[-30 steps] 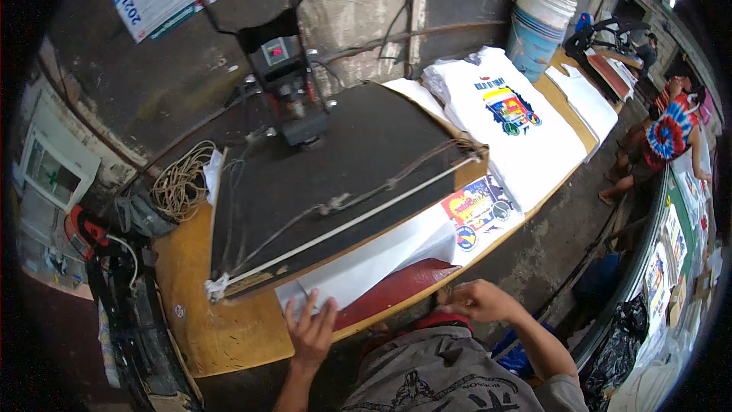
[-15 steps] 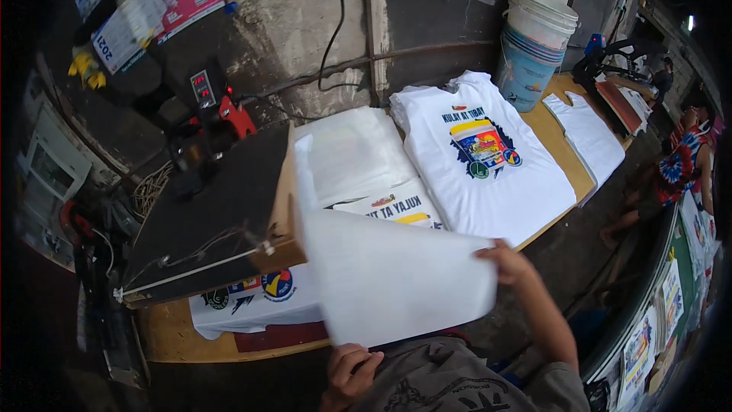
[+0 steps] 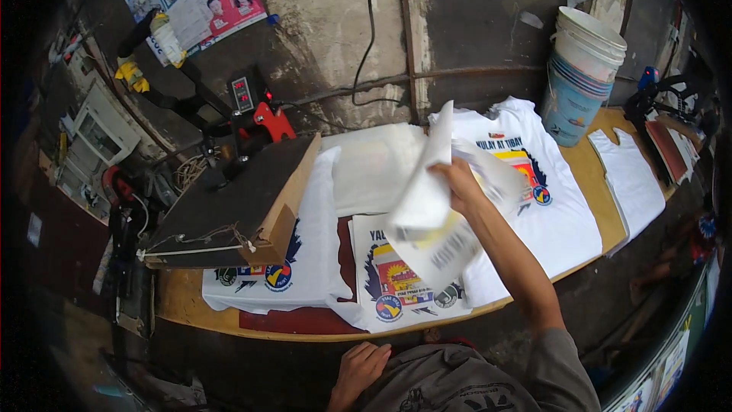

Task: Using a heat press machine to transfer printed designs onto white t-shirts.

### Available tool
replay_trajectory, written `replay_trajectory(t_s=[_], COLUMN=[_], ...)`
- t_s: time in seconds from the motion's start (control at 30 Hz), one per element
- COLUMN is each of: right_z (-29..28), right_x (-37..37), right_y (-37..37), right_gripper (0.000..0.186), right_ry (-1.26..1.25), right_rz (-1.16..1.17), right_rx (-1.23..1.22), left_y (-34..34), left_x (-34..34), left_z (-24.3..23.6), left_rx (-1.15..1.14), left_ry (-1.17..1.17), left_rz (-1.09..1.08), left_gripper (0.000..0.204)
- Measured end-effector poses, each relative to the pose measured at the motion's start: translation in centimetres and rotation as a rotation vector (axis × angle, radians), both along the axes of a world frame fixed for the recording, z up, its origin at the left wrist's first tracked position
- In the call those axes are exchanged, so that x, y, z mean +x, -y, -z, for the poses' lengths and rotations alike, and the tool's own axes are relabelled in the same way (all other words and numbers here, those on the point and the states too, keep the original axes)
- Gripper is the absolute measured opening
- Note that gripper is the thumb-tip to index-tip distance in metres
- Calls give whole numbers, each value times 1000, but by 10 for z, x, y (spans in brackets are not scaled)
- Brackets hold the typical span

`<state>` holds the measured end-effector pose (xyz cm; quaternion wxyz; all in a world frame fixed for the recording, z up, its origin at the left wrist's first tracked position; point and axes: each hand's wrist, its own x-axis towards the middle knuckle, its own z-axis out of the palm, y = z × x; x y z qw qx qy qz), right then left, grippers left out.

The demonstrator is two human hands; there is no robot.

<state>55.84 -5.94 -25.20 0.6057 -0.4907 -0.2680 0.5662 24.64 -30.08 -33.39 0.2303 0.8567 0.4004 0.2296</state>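
My right hand [image 3: 460, 183] grips white sheet paper [image 3: 421, 183] above the middle of the table. The paper is curled and blurred by motion, with smeared print on its lower part; whether it is one sheet or more, I cannot tell. Below it, near the front edge, lies a transfer sheet [image 3: 404, 282] with a mirrored coloured print. My left hand [image 3: 361, 370] rests low by my grey shirt, its fingers curled together with nothing visible in them. A printed white T-shirt [image 3: 549, 221] lies to the right, partly behind my arm.
At the left a heat press [image 3: 236, 206] has its dark upper plate raised over another white shirt [image 3: 324, 267]. Pale sheets [image 3: 370, 164] lie at the back. Stacked buckets [image 3: 581, 80] and a folded white garment [image 3: 629, 183] stand and lie right. A person is partly visible far right.
My right hand has lifted the white paper up and away from my body, curling it. The printed transfer sheet at the front now shows. My left hand stays low, and the view has shifted.
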Motion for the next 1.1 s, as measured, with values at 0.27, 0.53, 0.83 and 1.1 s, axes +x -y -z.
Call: replay_trajectory(t_s=[0.27,0.53,0.83,1.1], right_z=[114,279,267,244], right_x=[32,-29,-124,-178], right_y=[-82,-74,-123,-171], right_gripper=[35,40,25,17], right_ry=[-539,-144,-246,-484], right_rz=[339,563,226,268], right_rx=[77,-148,-450,-460], left_y=[67,81,105,126], left_x=[-45,-40,-39,-68], left_z=[38,41,47,64], left_rx=[-51,-158,-259,-395], left_ry=[-2,2,-39,-1], left_rz=[-542,-641,-797,-909], left_gripper=[14,14,17,23])
